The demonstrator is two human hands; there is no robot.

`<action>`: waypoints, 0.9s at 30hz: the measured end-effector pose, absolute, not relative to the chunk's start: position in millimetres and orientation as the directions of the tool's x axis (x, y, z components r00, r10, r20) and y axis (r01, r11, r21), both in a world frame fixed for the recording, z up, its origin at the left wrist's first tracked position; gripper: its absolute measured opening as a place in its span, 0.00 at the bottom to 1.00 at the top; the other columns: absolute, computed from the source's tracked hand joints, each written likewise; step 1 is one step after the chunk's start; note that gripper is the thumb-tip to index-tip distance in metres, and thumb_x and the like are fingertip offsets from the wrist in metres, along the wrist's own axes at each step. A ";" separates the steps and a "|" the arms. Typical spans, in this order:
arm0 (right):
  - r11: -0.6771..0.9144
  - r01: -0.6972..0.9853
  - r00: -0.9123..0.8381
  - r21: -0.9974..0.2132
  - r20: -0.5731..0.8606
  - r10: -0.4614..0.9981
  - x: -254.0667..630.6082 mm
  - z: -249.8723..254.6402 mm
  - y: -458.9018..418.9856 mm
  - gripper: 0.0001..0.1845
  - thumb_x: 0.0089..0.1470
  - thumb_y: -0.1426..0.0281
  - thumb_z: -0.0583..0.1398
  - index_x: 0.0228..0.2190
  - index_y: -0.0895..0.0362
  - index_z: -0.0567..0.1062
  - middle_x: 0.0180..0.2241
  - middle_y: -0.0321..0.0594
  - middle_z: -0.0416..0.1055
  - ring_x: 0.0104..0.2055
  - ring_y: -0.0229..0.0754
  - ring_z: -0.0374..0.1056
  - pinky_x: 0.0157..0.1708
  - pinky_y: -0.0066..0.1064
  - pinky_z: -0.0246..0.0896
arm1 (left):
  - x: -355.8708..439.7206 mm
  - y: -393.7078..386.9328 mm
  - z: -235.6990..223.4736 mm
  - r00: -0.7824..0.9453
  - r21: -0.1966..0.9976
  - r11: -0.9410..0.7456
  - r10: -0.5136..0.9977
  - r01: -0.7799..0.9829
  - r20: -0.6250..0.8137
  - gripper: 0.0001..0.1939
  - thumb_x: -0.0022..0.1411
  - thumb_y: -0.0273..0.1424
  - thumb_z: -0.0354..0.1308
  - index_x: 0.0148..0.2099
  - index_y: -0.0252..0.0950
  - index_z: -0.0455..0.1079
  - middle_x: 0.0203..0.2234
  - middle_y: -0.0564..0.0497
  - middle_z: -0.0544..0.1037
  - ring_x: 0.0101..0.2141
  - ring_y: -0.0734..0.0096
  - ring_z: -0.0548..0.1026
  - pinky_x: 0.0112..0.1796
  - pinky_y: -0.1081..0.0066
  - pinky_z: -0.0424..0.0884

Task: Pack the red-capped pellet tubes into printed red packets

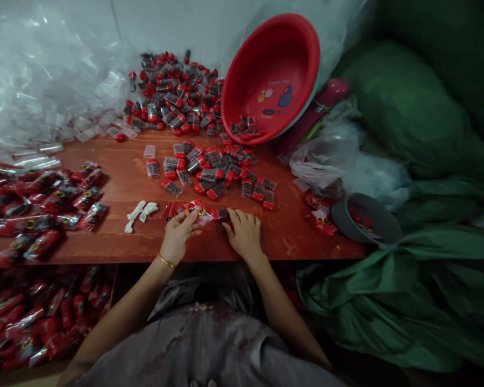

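Observation:
My left hand (178,235), with a gold bangle at its wrist, pinches a red printed wrapper (197,206) near the front of the table. My right hand (245,232) has its fingers on a small red-capped container (221,215) with dark contents, at the wrapper's right end. How far the container is inside the wrapper I cannot tell. Just beyond my hands lies a loose group of red-capped containers (213,174). To the left of my left hand are two white crumpled pieces (135,216).
Wrapped red packets (64,196) are heaped at left, with more packets (44,322) below the table. Behind stand clear plastic sleeves (56,70) and a large container pile (173,97). A tilted red basin (274,64), a grey bowl (339,215) and green sacks (419,107) occupy the right.

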State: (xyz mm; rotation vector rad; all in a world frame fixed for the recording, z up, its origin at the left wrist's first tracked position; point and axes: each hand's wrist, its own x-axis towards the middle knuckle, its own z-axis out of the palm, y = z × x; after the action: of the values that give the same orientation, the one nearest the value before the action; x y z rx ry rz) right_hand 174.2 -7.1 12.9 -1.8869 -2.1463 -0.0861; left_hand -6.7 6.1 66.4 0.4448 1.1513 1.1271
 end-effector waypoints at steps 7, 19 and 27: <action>0.326 0.933 -0.288 -0.151 0.228 0.930 183.8 20.3 17.1 0.24 0.57 0.65 0.55 0.54 0.59 0.66 0.56 0.50 0.65 0.52 0.52 0.58 0.54 0.49 0.44 | -16.5 9.1 61.8 0.008 0.756 0.463 0.855 -0.462 -0.518 0.24 0.32 0.41 0.72 0.27 0.34 0.66 0.19 0.55 0.74 0.23 0.73 0.75 0.24 0.75 0.70; 0.099 0.388 -0.046 -0.917 0.088 0.995 162.1 47.3 -39.9 0.19 0.62 0.59 0.47 0.37 0.55 0.73 0.20 0.34 0.72 0.19 0.36 0.64 0.22 0.28 0.59 | -8.9 9.0 67.9 -0.027 0.819 0.394 0.895 -0.418 -0.444 0.23 0.34 0.43 0.71 0.27 0.33 0.68 0.21 0.55 0.73 0.22 0.78 0.71 0.24 0.77 0.68; 0.046 0.302 -0.068 -0.952 0.027 0.997 154.6 52.9 -34.3 0.20 0.60 0.56 0.49 0.32 0.56 0.74 0.18 0.34 0.70 0.19 0.35 0.64 0.19 0.25 0.57 | -11.4 4.0 69.4 0.023 0.941 0.248 0.968 -0.232 -0.249 0.17 0.44 0.43 0.66 0.27 0.33 0.72 0.22 0.53 0.75 0.25 0.75 0.70 0.30 0.73 0.69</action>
State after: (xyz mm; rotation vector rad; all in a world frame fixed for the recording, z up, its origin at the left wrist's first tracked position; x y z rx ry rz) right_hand 154.6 -34.3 52.9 -1.3733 -1.4993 1.0660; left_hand -11.4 4.0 69.4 0.8514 1.1505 1.1298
